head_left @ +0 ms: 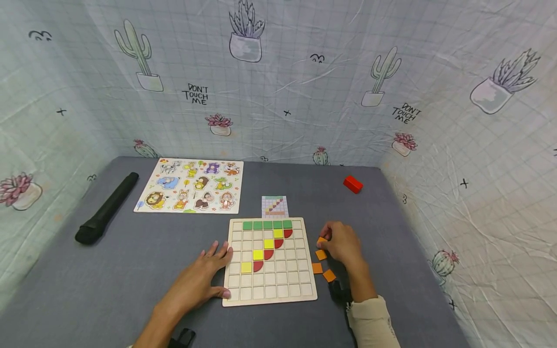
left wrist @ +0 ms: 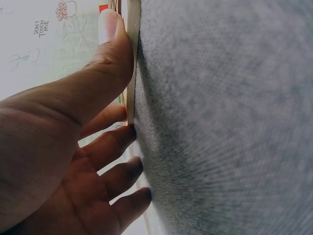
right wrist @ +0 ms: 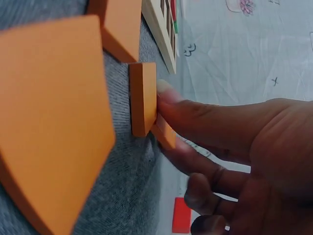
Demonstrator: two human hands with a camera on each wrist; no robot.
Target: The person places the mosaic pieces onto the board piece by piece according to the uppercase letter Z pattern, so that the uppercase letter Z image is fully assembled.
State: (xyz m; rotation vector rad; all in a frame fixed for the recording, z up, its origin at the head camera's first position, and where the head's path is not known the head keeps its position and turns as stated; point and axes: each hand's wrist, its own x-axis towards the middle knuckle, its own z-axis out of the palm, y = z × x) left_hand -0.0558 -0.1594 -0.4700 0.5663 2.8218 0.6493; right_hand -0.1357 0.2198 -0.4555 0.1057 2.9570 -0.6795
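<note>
A wooden grid board (head_left: 270, 293) lies on the grey table, bearing a row of green squares (head_left: 267, 225) and a diagonal of yellow squares (head_left: 258, 255) beside red quarter-round pieces (head_left: 268, 254). My left hand (head_left: 201, 276) rests at the board's left side, fingers spread, with fingertips and thumb touching its edge. To the right of the board, my right hand (head_left: 344, 244) pinches an orange square tile (right wrist: 165, 132) between thumb and forefinger, low over the table. Three more orange tiles (head_left: 321, 254) lie loose just in front of that hand.
A small pattern card (head_left: 274, 207) touches the board's far edge. Behind and left lies an animal puzzle board (head_left: 191, 186), with a black stick-like object (head_left: 106, 210) further left. A red block (head_left: 353, 184) sits at the back right. Printed cloth (head_left: 278, 87) encloses the table.
</note>
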